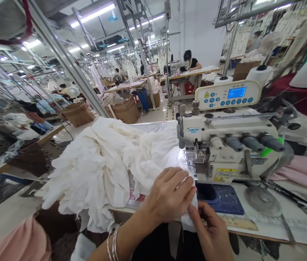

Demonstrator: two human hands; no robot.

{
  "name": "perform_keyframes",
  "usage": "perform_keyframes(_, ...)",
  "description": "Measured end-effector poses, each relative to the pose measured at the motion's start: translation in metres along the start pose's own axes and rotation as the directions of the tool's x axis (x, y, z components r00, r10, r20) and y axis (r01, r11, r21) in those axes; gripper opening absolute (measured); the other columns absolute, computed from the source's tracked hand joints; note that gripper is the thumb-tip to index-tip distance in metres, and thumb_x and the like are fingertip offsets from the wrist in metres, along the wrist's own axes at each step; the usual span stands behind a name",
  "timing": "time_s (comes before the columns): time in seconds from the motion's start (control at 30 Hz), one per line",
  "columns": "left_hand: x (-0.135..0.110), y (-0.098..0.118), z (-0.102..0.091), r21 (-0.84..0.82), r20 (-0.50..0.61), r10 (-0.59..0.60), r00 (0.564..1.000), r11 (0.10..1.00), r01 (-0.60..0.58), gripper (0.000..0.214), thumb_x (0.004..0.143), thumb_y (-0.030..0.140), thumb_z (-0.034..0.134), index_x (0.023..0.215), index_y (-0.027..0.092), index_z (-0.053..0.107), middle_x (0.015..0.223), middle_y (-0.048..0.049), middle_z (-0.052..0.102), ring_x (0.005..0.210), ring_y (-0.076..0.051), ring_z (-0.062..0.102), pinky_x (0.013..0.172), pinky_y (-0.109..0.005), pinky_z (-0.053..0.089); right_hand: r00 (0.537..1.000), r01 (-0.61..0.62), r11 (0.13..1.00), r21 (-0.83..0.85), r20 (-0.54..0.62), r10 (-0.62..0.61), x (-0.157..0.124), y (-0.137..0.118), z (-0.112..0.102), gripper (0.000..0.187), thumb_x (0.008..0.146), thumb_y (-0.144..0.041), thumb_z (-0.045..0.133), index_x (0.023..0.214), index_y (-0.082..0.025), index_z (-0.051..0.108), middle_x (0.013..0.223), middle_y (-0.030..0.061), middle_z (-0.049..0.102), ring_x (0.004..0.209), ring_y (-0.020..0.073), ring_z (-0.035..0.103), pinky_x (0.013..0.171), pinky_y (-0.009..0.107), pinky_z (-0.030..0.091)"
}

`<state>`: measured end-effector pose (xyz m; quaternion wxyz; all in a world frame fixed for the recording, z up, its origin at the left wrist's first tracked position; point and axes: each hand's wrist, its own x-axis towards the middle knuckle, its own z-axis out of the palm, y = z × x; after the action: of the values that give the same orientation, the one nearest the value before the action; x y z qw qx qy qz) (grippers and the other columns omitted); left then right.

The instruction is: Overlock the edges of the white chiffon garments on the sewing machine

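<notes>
White fabric (pixel 188 222) runs from under the presser foot of an overlock sewing machine (pixel 229 145) toward me. My left hand (pixel 169 195) is closed on this fabric just in front of the needle area, its fingers curled over the edge. Below it, my right hand (pixel 210 228) pinches the same edge between thumb and fingers. The two hands almost touch. To the left, a large heap of white cloth (pixel 96 163) covers the table and hangs over its front edge. The exact layers between my fingers are hidden.
Right of the needle lie a dark blue tray (pixel 226 199), a round metal disc (pixel 262 200) and pink cloth (pixel 302 172). A control panel (pixel 228 95) tops the machine, with thread cones (pixel 259 78) behind. Farther back, a person (pixel 191 61) sits at another machine.
</notes>
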<state>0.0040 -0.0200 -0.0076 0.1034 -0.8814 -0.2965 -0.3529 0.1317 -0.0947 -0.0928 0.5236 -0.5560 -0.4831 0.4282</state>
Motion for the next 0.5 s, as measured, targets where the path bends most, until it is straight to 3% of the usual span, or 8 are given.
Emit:
perform_keyframes(0.17, -0.003, -0.002, 0.005, -0.048, 0.016, -0.057, 0.998, 0.997, 0.058, 0.014, 0.088, 0.006, 0.049, 0.09, 0.014, 0.061, 0.091, -0.007, 0.067, 0.096, -0.018, 0.064, 0.086, -0.032, 0.057, 0.998, 0.059, 0.996, -0.065, 0.029, -0.057, 0.001, 0.006, -0.007, 0.03, 0.086, -0.046, 0.059, 0.077, -0.018, 0.064, 0.068, 0.0005, 0.063, 0.059, 0.014, 0.055, 0.057, 0.02, 0.046)
perform_keyframes(0.33, 0.007, -0.019, 0.007, -0.127, 0.049, -0.122, 0.991, 0.984, 0.128, 0.015, 0.091, 0.009, 0.047, 0.09, 0.015, 0.062, 0.094, -0.0068, 0.068, 0.095, -0.017, 0.065, 0.084, -0.032, 0.058, 0.996, 0.082, 0.994, -0.066, -0.032, -0.084, 0.008, -0.008, -0.005, 0.031, 0.09, -0.045, 0.054, 0.075, -0.019, 0.061, 0.063, -0.0018, 0.053, 0.056, 0.0124, 0.048, 0.048, 0.02, 0.037)
perform_keyframes(0.5, 0.005, -0.006, 0.0, -0.07, -0.018, -0.028, 0.999, 0.997, 0.026, 0.011, 0.089, 0.014, 0.053, 0.096, 0.013, 0.061, 0.098, -0.0105, 0.067, 0.1, -0.021, 0.063, 0.087, -0.037, 0.058, 0.968, 0.244, 0.963, -0.115, -0.028, -0.248, 0.014, -0.004, -0.008, 0.025, 0.091, -0.036, 0.055, 0.072, -0.02, 0.058, 0.066, -0.0022, 0.05, 0.058, 0.0122, 0.048, 0.052, 0.02, 0.04)
